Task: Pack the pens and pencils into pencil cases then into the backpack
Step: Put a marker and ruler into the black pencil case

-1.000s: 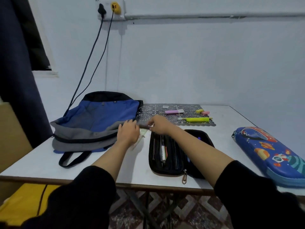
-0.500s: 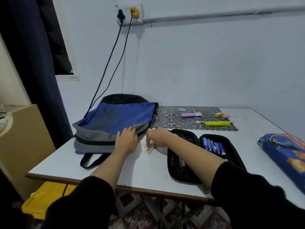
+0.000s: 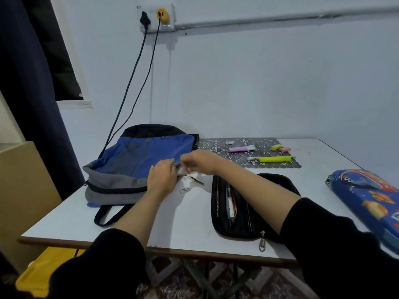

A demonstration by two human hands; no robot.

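Tabletop (image 3: 172, 223) carries the backpack (image 3: 140, 156) flat at its left as before, with the open black pencil case (image 3: 237, 212) holding pens beside it. The right hand (image 3: 200, 161), lower a moment ago, has lifted and pinches a small pale scrap (image 3: 183, 170) by the left hand (image 3: 162, 176), whose curled fingers' grip is unclear. Loose bits (image 3: 195, 180) lie beneath.

Blue-grey backpack (image 3: 138, 160), black pencil case (image 3: 244, 225)

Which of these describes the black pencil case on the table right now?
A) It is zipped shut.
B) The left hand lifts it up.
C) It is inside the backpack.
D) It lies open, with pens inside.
D: the black pencil case lies unzipped and spread open on the table with pens visible in it, to the right of the backpack and not inside it.
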